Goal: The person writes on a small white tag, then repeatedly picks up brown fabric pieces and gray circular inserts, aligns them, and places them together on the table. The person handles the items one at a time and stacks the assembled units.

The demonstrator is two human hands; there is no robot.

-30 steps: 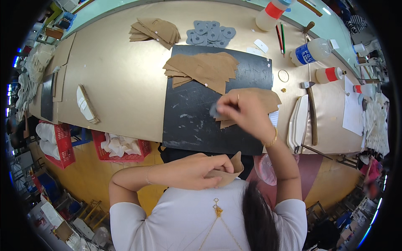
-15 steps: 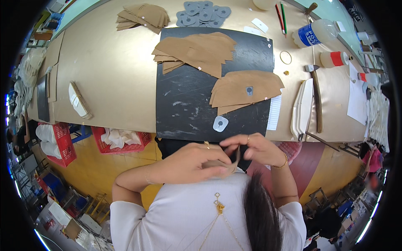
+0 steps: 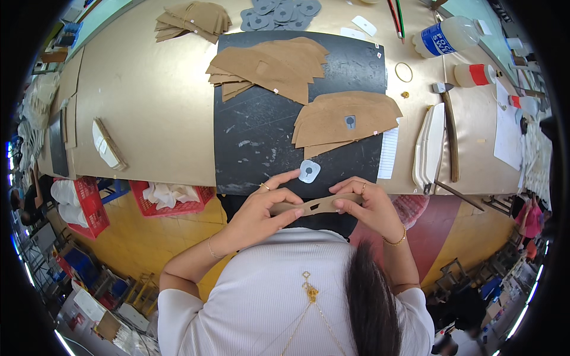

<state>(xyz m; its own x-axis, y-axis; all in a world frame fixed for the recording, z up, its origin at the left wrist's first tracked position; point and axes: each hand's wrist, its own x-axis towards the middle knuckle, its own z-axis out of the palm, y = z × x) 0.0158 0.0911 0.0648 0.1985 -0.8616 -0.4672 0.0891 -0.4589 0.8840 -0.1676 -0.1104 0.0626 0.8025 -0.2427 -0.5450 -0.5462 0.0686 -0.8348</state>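
Between my two hands, just off the table's near edge, is a curved brown cut piece [image 3: 323, 205] with a small dark hole in it. My left hand [image 3: 270, 204] pinches its left end between thumb and fingers, its index finger stretched toward a pale rounded patch [image 3: 309, 171] with a dark keyhole-shaped mark. My right hand [image 3: 367, 204] grips the other end, thumb on the near side. The patch lies on the black mat [image 3: 255, 160]. Farther back, a fanned stack of brown pieces [image 3: 344, 127] has a grey patch on top, and another brown stack [image 3: 273, 65] sits left of it.
Grey patches [image 3: 279, 15] are heaped at the back, beside more brown pieces [image 3: 196, 19]. On the right are a hammer [image 3: 450, 130], white curved pieces [image 3: 428, 148], a large bottle [image 3: 448, 37] and a smaller red-banded bottle [image 3: 475, 75]. Red baskets [image 3: 172, 207] stand below the table at left.
My hands have moved apart and the brown piece is now stretched flatter between them, its hole showing. My left index finger now reaches to the pale patch. The whole view has shifted slightly.
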